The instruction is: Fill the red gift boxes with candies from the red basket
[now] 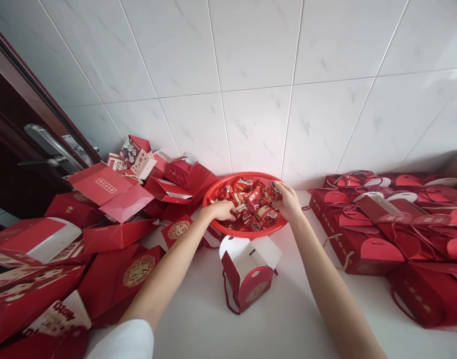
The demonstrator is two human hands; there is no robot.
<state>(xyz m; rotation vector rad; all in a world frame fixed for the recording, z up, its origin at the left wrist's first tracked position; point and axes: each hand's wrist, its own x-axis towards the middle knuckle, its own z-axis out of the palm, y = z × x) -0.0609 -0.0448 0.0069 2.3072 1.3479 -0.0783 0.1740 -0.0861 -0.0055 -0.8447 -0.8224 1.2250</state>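
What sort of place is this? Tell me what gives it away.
Probably a kitchen or utility corner, though a shop's back room is possible. The pale marbled wall tiles, smooth white countertop and dark red-brown door with its silver metal lever handle suggest it.

Two hands [225, 210] [287, 200], one basket [251, 233], boxes [256, 291] seemingly over ten.

Light: soft, cool, fairly bright. Sheen: wall [258, 55], upper right. Door [7, 144]: dark. Shadows: faint, on table [198, 314]. Edges: wide-angle stretch, slight softness.
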